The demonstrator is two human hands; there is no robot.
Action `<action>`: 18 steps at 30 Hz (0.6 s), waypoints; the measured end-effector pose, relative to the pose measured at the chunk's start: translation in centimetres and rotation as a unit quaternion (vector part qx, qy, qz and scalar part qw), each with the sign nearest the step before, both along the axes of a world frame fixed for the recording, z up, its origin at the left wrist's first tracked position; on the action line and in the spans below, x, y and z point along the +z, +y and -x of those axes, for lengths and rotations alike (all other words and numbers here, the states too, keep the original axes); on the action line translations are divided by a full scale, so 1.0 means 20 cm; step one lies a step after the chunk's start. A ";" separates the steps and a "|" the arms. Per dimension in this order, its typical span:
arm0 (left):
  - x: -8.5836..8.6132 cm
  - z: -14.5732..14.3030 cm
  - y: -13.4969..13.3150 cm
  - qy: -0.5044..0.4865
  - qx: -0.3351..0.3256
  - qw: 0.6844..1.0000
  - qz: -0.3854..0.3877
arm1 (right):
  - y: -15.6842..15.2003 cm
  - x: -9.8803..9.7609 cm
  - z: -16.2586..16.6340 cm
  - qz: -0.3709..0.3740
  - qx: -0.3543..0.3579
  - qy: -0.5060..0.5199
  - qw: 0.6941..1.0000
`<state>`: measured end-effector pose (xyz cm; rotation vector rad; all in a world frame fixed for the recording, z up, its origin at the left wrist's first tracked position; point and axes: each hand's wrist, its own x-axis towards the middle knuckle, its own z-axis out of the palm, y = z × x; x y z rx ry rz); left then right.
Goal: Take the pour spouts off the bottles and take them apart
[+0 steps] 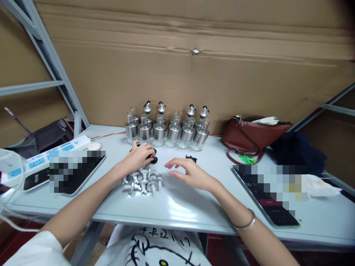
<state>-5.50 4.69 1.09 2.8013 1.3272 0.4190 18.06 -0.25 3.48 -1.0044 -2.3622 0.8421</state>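
My left hand [138, 157] is palm down over a small group of black round plastic parts [154, 160]. Its fingers curl down among them and partly hide them. Just nearer to me lies a pile of silver pourer tops [144, 181]. My right hand [191, 173] hovers to the right of that pile, thumb and fingers apart, holding nothing. Beyond its fingers is a small cluster of black pieces [191, 159]. Glass bottles with steel sleeves [174, 133] stand in rows at the back; several behind carry silver pourers with black flaps [191, 109].
On the left are a white power strip [39, 162], phones [83, 173] and a round white case [94, 146]. A brown handbag [249, 135], a dark tablet [266, 199] and white tissue [323, 186] lie on the right. Cardboard [183, 77] backs the table.
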 end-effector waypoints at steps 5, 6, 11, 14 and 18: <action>-0.01 -0.01 0.00 -0.004 0.003 1.000 0.004 | 0.06 0.00 -0.03 -0.100 -0.077 0.085 0.988; -0.01 -0.01 0.00 -0.004 0.005 1.000 0.007 | 0.09 0.01 -0.05 -0.130 -0.110 0.110 0.979; 0.00 -0.01 -0.01 -0.005 0.013 1.000 0.012 | 0.35 0.15 -0.16 -0.215 -0.267 0.200 0.918; 0.00 -0.02 -0.01 0.000 0.014 1.000 0.006 | 0.54 0.27 -0.20 -0.228 -0.322 0.183 0.900; 0.00 -0.02 -0.01 0.012 0.024 1.000 -0.008 | 0.78 0.37 -0.19 -0.232 -0.372 0.056 0.897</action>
